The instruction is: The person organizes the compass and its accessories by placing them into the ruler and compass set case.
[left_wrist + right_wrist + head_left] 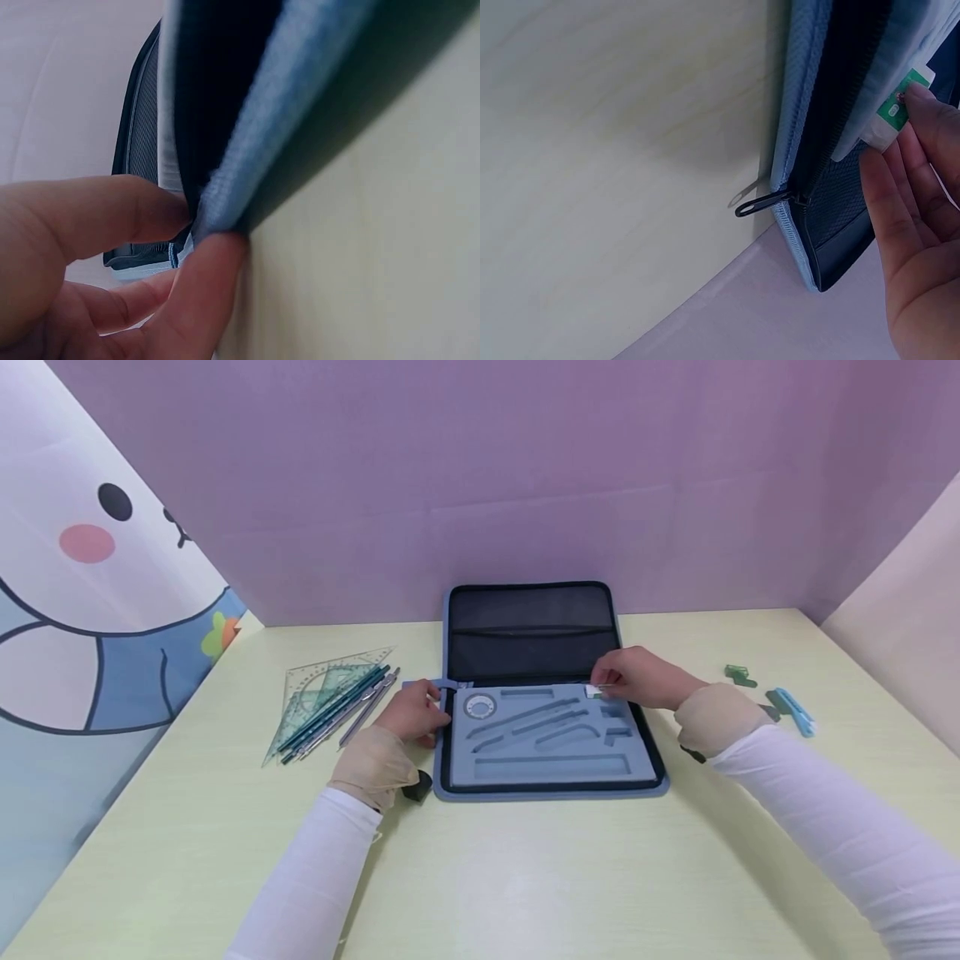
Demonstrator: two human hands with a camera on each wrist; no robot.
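Note:
A blue zip case [551,796] lies unfolded on the table, its dark mesh lid [532,610] raised at the back. Inside sits a grey-blue moulded tray [517,747] with shaped hollows; a round white dial-like piece [480,706] is at its upper left. My left hand [412,714] pinches the case's left edge, thumb and finger on its blue rim [251,142]. At the tray's upper right corner, my right hand [645,677] pinches a white eraser with a green sleeve [896,109]. A black zip pull [761,202] hangs from the case's side.
Left of the case lie clear set squares and a protractor [300,681], with several pencils [333,714] and a metal compass [367,718] on and beside them. At right are a green sharpener-like piece [738,672] and a light-blue cutter [797,714]. A purple backdrop [525,485] stands behind.

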